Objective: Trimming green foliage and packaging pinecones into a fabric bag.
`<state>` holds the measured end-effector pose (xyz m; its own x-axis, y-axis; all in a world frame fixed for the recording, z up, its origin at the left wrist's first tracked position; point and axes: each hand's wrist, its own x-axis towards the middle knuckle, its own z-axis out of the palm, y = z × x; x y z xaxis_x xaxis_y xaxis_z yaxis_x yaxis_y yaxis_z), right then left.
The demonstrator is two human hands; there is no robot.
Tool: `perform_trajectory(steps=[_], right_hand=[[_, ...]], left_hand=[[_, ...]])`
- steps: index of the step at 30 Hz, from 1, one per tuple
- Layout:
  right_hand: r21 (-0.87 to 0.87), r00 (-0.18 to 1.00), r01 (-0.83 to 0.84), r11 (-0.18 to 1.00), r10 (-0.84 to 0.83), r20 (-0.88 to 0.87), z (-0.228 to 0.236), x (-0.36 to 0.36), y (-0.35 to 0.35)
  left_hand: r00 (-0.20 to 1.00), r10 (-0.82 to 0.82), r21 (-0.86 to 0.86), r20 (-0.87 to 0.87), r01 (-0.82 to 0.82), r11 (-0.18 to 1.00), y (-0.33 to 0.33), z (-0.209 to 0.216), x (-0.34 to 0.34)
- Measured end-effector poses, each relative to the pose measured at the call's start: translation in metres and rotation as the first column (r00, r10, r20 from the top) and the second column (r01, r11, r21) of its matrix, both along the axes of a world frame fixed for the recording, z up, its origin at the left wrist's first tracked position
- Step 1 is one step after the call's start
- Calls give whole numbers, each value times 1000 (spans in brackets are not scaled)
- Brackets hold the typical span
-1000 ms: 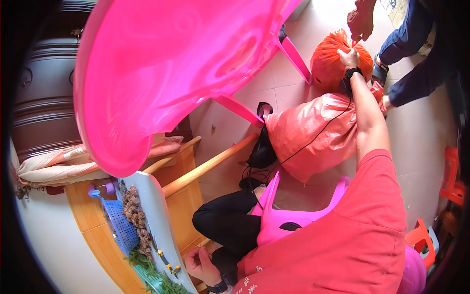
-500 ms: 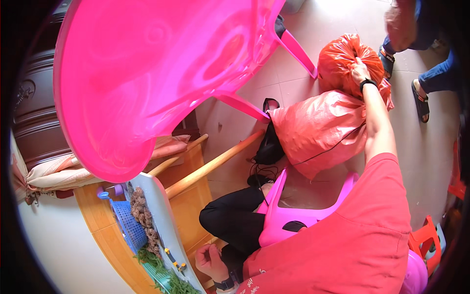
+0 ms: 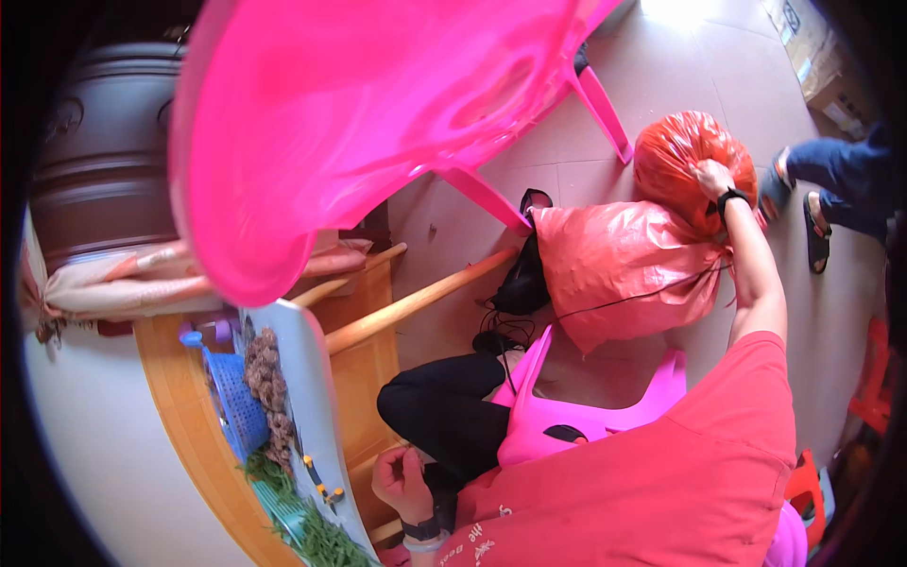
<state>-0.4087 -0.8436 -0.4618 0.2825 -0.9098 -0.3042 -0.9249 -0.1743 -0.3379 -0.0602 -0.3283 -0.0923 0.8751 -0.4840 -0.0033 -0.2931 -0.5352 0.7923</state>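
My right hand (image 3: 713, 180) reaches out at arm's length and grips the top of a round orange-red plastic bag (image 3: 675, 151) that stands on the tiled floor. This bag leans against a larger pink-red plastic sack (image 3: 624, 274). Down by my knee, my left hand (image 3: 402, 480) is loosely curled beside the edge of a white board (image 3: 316, 416); nothing shows in it. I sit on a pink plastic stool (image 3: 576, 420). A black watch band is on each wrist.
A big pink plastic seat (image 3: 378, 123) fills the upper view. A blue basket (image 3: 231, 402), brown lumps (image 3: 265, 378) and green leaves (image 3: 321, 541) lie on the board. A wooden frame (image 3: 416, 298), a black bag with cables (image 3: 520, 283) and another person's jeans-clad legs (image 3: 836, 184) are nearby.
My right hand has stayed on the round orange bag, which has come down beside the larger sack. The view has swung, and the other person's legs now sit further right.
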Motion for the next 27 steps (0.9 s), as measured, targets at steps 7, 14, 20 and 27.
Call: perform_trajectory(steps=[7, 14, 20, 27], right_hand=[[-190, 970, 61, 980, -13, 244, -49, -25, 16], [-523, 894, -334, 785, 87, -440, -71, -13, -31], [-529, 969, -88, 844, 195, 149, 182, 102, 58], [-377, 744, 62, 924, 209, 635, 263, -5, -19]], left_hand=[[980, -46, 59, 195, 35, 998, 14, 5, -11], [952, 14, 38, 307, -26, 999, 50, 4, -25], [957, 87, -61, 278, -73, 995, 49, 15, -29], [936, 54, -119, 348, -13, 993, 43, 11, -31]])
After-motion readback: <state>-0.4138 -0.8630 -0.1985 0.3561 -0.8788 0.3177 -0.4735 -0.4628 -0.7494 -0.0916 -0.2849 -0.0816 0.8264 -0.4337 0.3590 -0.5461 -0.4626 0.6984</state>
